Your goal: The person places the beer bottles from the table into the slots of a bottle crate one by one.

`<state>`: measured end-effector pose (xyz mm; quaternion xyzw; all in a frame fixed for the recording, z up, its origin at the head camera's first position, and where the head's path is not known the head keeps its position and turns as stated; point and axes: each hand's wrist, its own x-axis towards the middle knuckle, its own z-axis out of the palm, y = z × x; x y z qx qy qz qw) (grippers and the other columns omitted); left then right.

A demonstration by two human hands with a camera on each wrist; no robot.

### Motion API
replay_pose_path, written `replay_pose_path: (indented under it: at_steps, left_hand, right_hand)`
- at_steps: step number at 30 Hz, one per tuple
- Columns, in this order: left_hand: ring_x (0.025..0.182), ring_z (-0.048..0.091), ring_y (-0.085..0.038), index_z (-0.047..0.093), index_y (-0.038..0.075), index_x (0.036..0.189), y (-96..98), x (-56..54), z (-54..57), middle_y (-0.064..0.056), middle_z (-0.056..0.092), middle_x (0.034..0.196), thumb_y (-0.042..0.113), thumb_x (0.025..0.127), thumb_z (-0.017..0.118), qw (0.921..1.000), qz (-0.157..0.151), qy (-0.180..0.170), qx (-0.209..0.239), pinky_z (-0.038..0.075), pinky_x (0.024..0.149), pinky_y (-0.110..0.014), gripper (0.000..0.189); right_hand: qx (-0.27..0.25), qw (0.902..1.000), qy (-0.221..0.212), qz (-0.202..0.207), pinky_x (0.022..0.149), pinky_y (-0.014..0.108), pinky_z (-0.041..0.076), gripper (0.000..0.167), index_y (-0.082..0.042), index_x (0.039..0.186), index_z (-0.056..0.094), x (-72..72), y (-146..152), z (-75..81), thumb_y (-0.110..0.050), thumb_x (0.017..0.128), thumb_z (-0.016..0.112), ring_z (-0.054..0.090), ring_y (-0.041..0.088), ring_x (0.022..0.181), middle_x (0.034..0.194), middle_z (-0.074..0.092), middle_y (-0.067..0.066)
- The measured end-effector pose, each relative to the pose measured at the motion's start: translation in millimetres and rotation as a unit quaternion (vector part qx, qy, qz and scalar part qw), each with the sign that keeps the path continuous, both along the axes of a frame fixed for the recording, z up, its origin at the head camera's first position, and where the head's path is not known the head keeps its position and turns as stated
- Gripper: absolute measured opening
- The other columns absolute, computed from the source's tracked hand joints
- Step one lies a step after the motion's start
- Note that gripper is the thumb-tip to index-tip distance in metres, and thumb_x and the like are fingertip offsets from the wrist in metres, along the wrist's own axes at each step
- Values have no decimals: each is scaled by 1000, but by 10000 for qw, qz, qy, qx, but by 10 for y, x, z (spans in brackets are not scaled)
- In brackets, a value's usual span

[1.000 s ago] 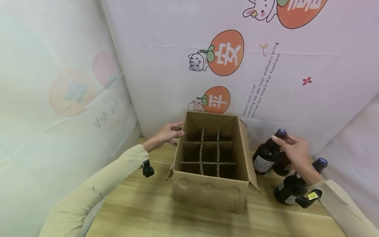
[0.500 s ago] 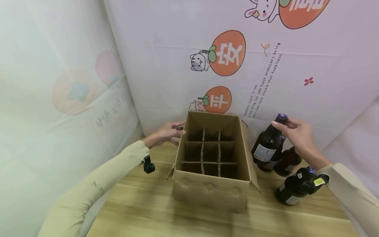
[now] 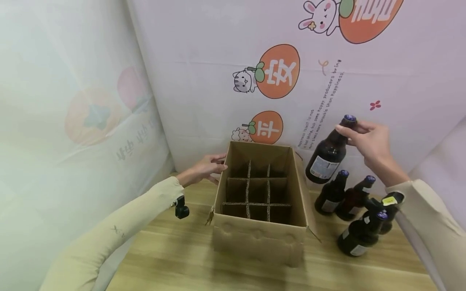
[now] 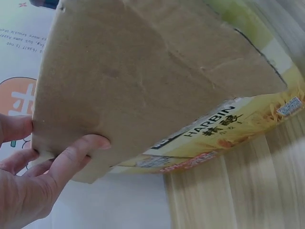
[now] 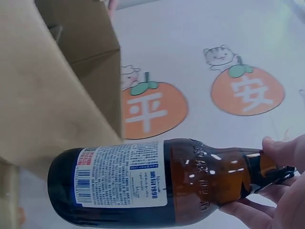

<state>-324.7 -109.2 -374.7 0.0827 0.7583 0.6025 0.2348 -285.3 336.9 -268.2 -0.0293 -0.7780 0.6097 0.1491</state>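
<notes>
My right hand [image 3: 373, 143] grips a brown glass beer bottle [image 3: 325, 159] by its neck, just under the blue cap. The bottle hangs above the table, tilted, its base toward the box. In the right wrist view, its white label [image 5: 121, 176] faces the camera. An open cardboard box [image 3: 256, 244] stands left of it, with crossed dividers [image 3: 247, 188] forming several compartments. My left hand [image 3: 206, 167] holds the box at its far left corner. In the left wrist view, those fingers [image 4: 78, 150] lie about the edge of a brown side flap [image 4: 143, 71].
Several more capped bottles stand on the wooden table [image 3: 164, 258] right of the box, including a dark one [image 3: 331, 198], a reddish-brown one [image 3: 353, 202] and a nearer one [image 3: 358, 236]. A white printed cloth [image 3: 204, 93] hangs behind and at the sides.
My right hand has lifted the beer bottle up from among the others and tilted it, uncovering the bottles behind. My left hand stays at the box, which has not moved.
</notes>
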Motion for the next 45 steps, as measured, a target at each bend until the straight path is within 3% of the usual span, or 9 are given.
replay_pose_path:
  at_steps: [2,5,10,18,23,28,35,40,45]
  left_hand:
    - [143,47,-49,26,10,166,-26,9,-27,-26,28,168,9,106,58,10000,18,-53,-10,68,85,-47,68]
    - [145,45,-48,27,12,167,-61,21,-62,-24,30,168,9,106,58,9999,64,-131,-7,68,84,-46,68]
    - [144,46,-47,27,13,167,-50,7,-79,-25,31,167,11,106,58,10000,75,-31,-8,68,83,-45,68]
    - [142,49,-47,27,13,166,43,-7,-74,-27,32,166,10,106,58,9999,12,112,-16,68,80,-44,68]
    - [143,46,-50,23,10,167,61,26,-55,-28,34,165,8,107,55,9997,-23,216,-92,69,80,-44,68]
    - [143,46,-50,25,11,167,65,23,-45,-26,34,165,8,106,56,9997,58,203,-142,69,79,-45,68]
    - [142,47,-49,25,10,166,36,22,-74,-25,33,167,9,106,56,9997,-27,230,-104,69,80,-45,67]
    - [142,47,-51,24,7,166,5,26,-76,-28,34,165,7,106,55,9995,3,309,-108,69,78,-45,67]
    - [141,49,-49,27,9,166,14,24,-62,-27,36,165,8,106,57,9995,-11,304,-51,69,77,-43,67]
  right_hand:
    - [-283,9995,61,80,74,11,61,40,-20,123,73,3,-35,37,-23,87,88,76,0,75,83,76,-25]
    - [-643,9976,133,219,74,13,62,60,-7,138,65,12,-102,80,-19,85,89,77,3,77,86,78,-21]
    - [-476,9983,110,329,75,13,62,81,6,149,49,5,-214,150,-22,85,89,76,1,79,86,77,-23]
    - [-462,9970,583,196,77,11,61,55,-4,133,71,-14,-365,261,-20,84,91,76,2,83,89,79,-17]
    - [-361,9965,683,323,76,15,63,50,-2,130,72,-84,-546,296,-19,86,89,76,4,83,90,79,-16]
    - [396,9958,698,445,77,14,62,51,0,132,70,-191,-748,326,-25,90,85,74,3,84,92,79,-17]
    - [322,9962,657,464,76,15,63,50,1,131,71,-323,-961,319,-21,89,86,74,3,81,94,81,-11]
    - [416,9973,425,434,80,18,64,51,-2,133,71,-453,-1114,242,-26,90,85,75,6,85,114,80,8]
    - [765,9960,253,388,85,23,65,48,-5,130,74,-558,-1244,154,-32,91,84,75,8,91,119,78,12]
